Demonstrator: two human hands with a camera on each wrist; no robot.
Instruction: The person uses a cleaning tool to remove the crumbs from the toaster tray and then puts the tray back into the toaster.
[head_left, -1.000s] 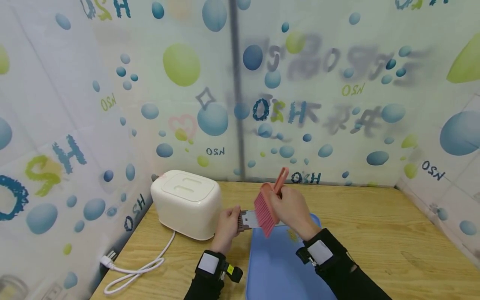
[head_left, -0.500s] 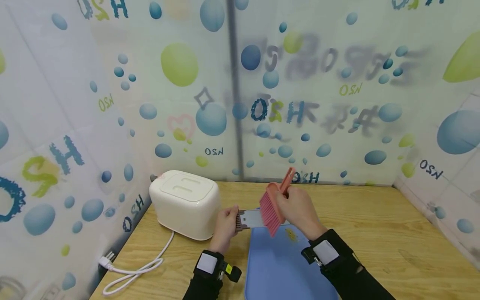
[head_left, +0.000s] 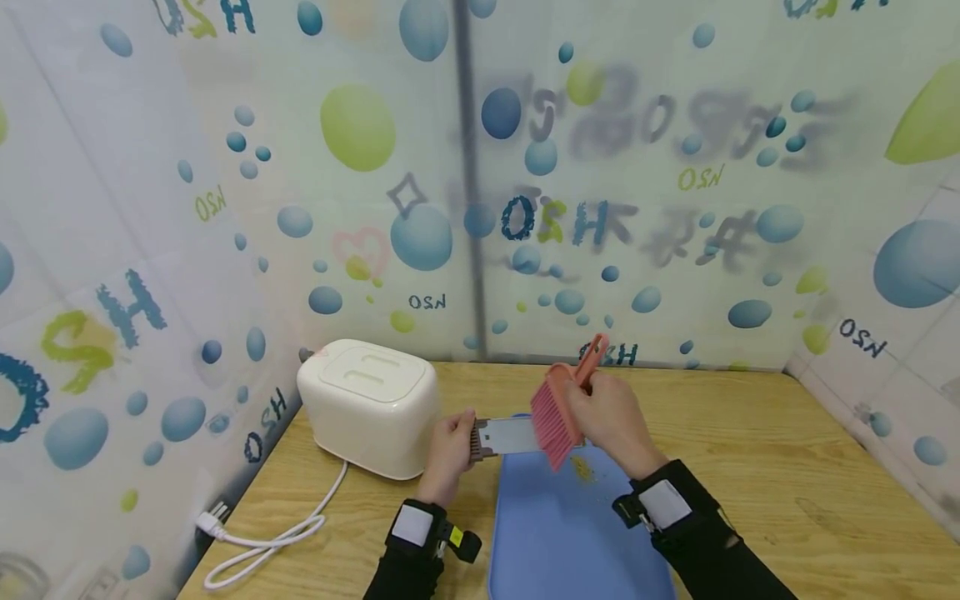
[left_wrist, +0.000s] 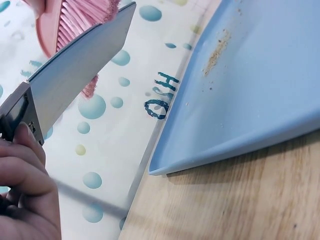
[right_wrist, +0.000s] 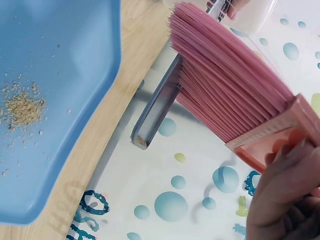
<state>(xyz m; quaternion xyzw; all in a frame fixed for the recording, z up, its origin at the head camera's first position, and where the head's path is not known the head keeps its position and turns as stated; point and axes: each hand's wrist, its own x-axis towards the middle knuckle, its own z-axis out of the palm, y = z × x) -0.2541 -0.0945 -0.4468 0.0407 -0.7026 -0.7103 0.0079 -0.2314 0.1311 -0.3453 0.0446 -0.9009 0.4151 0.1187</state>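
Note:
My left hand [head_left: 450, 450] grips the dark slotted end of a thin metal crumb tray [head_left: 506, 436], held out over the far end of a blue tray [head_left: 570, 542]. In my right hand [head_left: 613, 417] is a pink brush [head_left: 555, 408], its handle pointing up and back. The bristles lie across the crumb tray toward its free end, seen in the right wrist view, where a few crumbs [right_wrist: 141, 141] sit in the corner. A small heap of tan crumbs [right_wrist: 24, 109] lies on the blue tray below, with finer bits scattered about it.
A cream-white toaster [head_left: 367, 408] stands on the wooden table [head_left: 750, 467] just left of my left hand. Its white cord [head_left: 277, 542] loops at the front left and ends in a plug [head_left: 213, 523]. A patterned curtain [head_left: 637, 208] encloses the back and sides.
The brush in my right hand has moved right along the crumb tray, uncovering more of its metal. The crumb heap on the blue tray shows more fully. My left hand stays nearly still.

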